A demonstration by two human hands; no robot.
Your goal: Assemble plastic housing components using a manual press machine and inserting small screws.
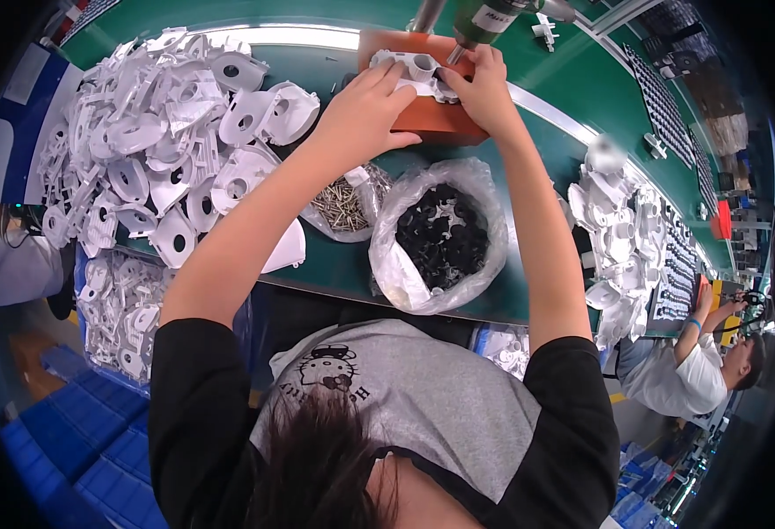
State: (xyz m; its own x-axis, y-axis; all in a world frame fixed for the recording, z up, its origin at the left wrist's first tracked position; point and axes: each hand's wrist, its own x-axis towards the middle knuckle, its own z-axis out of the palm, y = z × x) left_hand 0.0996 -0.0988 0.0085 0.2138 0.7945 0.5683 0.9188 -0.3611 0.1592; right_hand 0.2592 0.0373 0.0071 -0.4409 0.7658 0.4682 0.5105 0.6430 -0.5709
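A white plastic part (422,67) with a raised round collar sits on an orange block fixture (445,123) at the far side of the bench. My left hand (361,113) lies over the part's left end, its fingers stretched out and its thumb apart, near the block's front. At the right end my right hand (486,93) closes on the part, thumb toward a small dark piece (445,86). Its fingertips are partly hidden. Just above hangs a green power screwdriver (486,19), its metal tip close to my right fingers.
White plastic housings (141,141) pile up at left. Nearer me stand a bag of screws (342,207) and a clear bag of black pieces (440,234). White parts (621,238) heap at right, beside a conveyor (573,132). Another person (683,370) works at far right.
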